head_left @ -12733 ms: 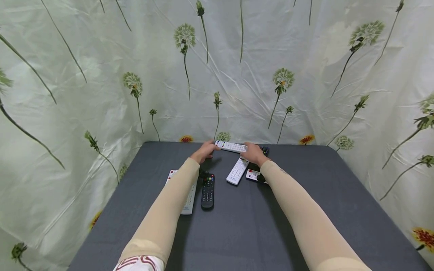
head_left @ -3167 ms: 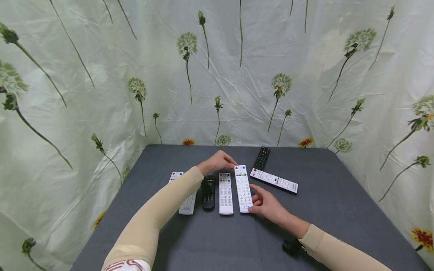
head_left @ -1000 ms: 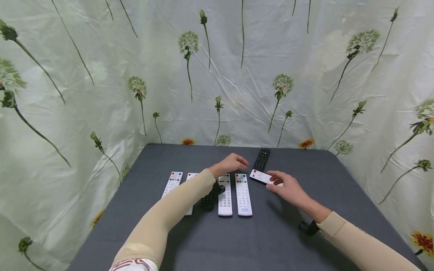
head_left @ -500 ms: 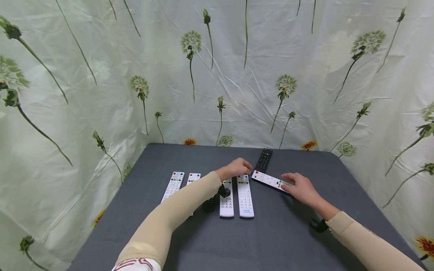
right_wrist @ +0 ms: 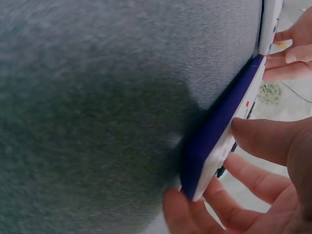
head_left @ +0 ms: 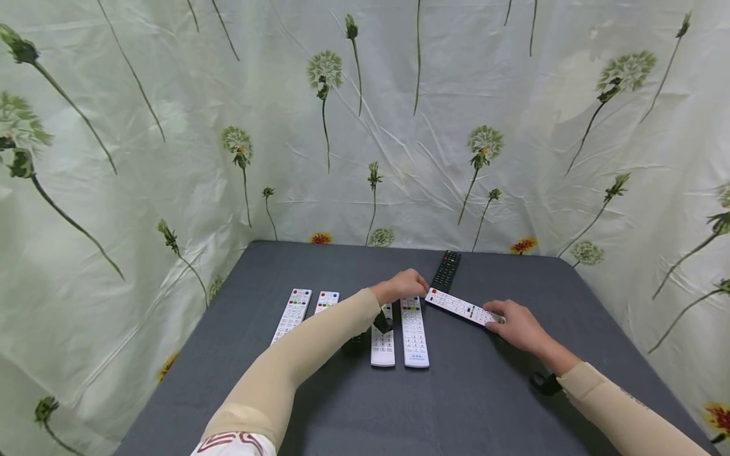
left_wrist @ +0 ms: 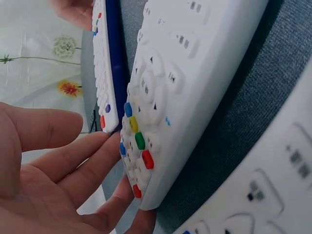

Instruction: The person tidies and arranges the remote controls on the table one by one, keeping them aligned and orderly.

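Observation:
A white remote control with dark blue sides (head_left: pixel 456 305) lies slanted on the grey table. My right hand (head_left: pixel 520 326) grips its right end, with the thumb (right_wrist: pixel 258 139) along the top edge and fingers around the end in the right wrist view. At its far left end is my left hand (head_left: pixel 405 284), whose fairly straight fingers (left_wrist: pixel 83 170) touch that end in the left wrist view, thumb raised apart. Under the left hand, a white remote with coloured buttons (head_left: pixel 414 335) lies lengthwise, its top end beside the fingers.
Left of it stand further remotes in a row: a white one (head_left: pixel 383 345), a black one (head_left: pixel 355 345) mostly behind the left sleeve, and two white ones, the outer (head_left: pixel 292 315) tilted. Another black remote (head_left: pixel 446 271) lies behind the slanted one. A flowered cloth (head_left: pixel 365 126) hangs behind the table.
Earlier, my hands set white remotes into the row. Over the last second, my right hand slid right along the slanted remote and took its end; my left hand moved right to its other end.

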Demonstrator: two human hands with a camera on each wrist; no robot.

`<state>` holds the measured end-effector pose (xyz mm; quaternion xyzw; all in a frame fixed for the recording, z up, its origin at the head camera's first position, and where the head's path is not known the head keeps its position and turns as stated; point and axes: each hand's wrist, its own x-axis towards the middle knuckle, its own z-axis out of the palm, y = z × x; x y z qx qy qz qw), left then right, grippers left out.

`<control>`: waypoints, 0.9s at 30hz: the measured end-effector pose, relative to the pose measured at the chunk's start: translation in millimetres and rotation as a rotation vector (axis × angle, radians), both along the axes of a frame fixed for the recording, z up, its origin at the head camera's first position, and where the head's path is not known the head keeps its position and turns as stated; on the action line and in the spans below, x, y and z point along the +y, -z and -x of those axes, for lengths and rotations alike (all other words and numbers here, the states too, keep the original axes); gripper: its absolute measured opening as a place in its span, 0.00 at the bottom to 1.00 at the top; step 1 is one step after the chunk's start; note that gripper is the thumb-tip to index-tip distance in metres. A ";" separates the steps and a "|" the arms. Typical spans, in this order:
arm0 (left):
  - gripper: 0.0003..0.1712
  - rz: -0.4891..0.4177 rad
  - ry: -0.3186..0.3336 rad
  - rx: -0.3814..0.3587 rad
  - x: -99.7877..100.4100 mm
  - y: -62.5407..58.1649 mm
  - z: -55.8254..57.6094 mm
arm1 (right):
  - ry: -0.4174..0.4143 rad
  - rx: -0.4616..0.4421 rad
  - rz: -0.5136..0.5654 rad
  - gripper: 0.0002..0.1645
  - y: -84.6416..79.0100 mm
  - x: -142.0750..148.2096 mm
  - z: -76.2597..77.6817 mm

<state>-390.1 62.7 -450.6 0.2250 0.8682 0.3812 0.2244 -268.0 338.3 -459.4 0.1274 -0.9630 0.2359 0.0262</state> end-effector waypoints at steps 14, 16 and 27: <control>0.15 -0.070 -0.127 -0.009 5.9 7.4 1.3 | 0.040 -0.080 0.034 0.26 -1.5 5.7 -3.9; 0.15 -0.088 -0.135 -0.029 5.5 6.7 1.5 | 0.048 -0.095 0.049 0.25 -1.8 7.5 -4.1; 0.17 -0.221 -0.076 0.021 -0.5 -6.2 -3.2 | 0.091 -0.137 0.168 0.24 -9.9 9.0 -8.9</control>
